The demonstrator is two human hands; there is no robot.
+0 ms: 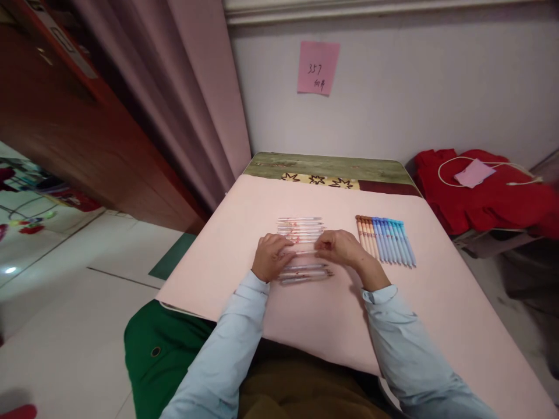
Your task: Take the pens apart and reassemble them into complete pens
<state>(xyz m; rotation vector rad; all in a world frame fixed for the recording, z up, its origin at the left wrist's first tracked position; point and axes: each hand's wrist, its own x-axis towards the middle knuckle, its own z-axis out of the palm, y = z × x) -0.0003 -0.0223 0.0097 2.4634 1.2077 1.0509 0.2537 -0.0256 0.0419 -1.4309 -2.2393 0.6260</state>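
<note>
Several pale, clear-barrelled pens (301, 223) lie crosswise in a column on the pink tabletop, some with small reddish marks. My left hand (271, 256) is at their left ends, its thumb and fingers closed on the end of one pen (304, 252) in the middle of the column. At that pen's right end, my right hand (341, 247) has its fingers pinched together. Below this pen lie more of the pale pens (305, 274), slightly uneven at their right tips. My fingers partly hide the ends of the middle pens.
To the right lies a neat row of brown-, blue- and light-blue-topped pens (386, 241). The pink cover (209, 262) lies over a table with a green wood-patterned far edge (332, 164). Red cloth (476, 203) with a white cable sits beyond the right edge.
</note>
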